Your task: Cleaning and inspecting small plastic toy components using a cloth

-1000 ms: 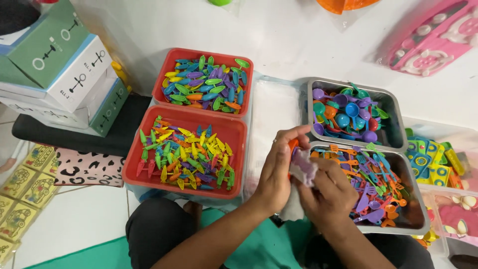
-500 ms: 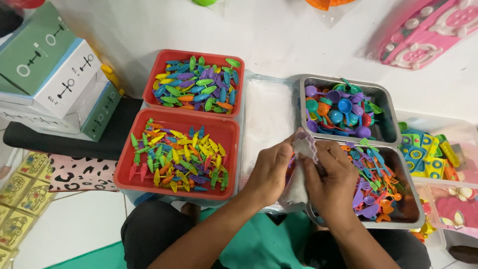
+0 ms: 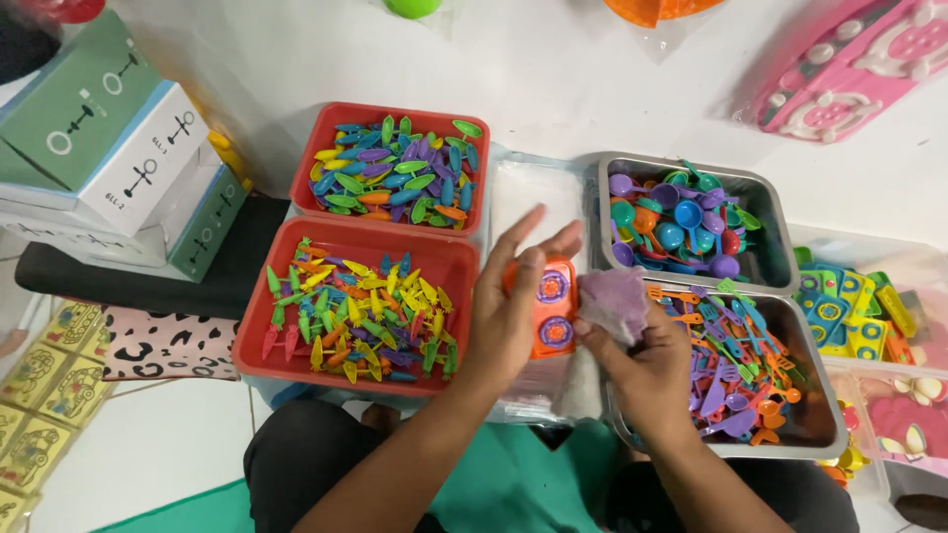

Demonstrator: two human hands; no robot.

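Note:
My left hand (image 3: pixel 506 311) holds an orange toy stove piece (image 3: pixel 551 308) with two purple round burners, its fingers spread upward over a clear plastic bag (image 3: pixel 528 212). My right hand (image 3: pixel 647 370) pinches a pale purple plastic piece (image 3: pixel 614 299) right beside the orange one, over the left edge of the near metal tray (image 3: pixel 829 395). That tray holds many small coloured toy utensils (image 3: pixel 736 365).
Two red trays (image 3: pixel 464 266) with small coloured plastic bits lie at left. A far metal tray (image 3: pixel 765 212) holds toy spoons. Stacked boxes (image 3: pixel 109 148) stand far left, patterned cards (image 3: pixel 168 345) below them. Yellow-blue toy parts (image 3: pixel 849 316) and a pink toy (image 3: pixel 849 69) lie right.
My left hand opened its fingers and shifted left, baring the orange stove piece. The purple piece moved right in my right hand, apart from the orange one.

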